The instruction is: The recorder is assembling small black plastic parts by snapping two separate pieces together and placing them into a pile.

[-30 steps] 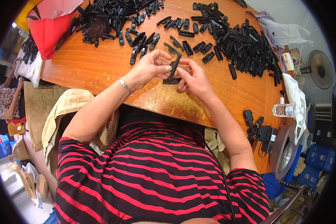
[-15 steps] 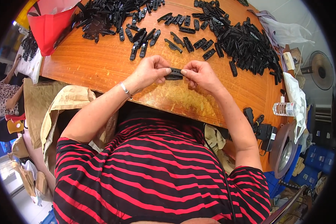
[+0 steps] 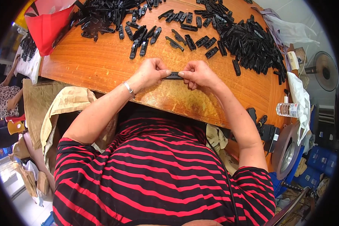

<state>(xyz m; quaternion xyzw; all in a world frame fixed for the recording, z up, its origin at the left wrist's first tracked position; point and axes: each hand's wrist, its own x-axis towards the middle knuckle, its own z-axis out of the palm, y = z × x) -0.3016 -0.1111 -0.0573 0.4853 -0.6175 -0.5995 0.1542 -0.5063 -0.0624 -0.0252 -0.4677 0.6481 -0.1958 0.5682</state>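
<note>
Between my two hands, above the near part of the wooden table, is a small black plastic part. My left hand pinches its left end with thumb and fingers; a silver bracelet circles that wrist. The right end sits in the pinch of my right hand. Only the middle of the part shows, the ends being covered by my fingertips. Just beyond my hands lie several loose black parts, some narrow and curved, others blocky.
A large heap of black parts covers the far right, another heap the far left. A red bag stands at the left edge. On the right are a plastic bottle, a black adapter and a round metal-rimmed object.
The black part has turned in my fingers and now looks narrower, like one bar. My right hand has shifted slightly left, closer to my left hand.
</note>
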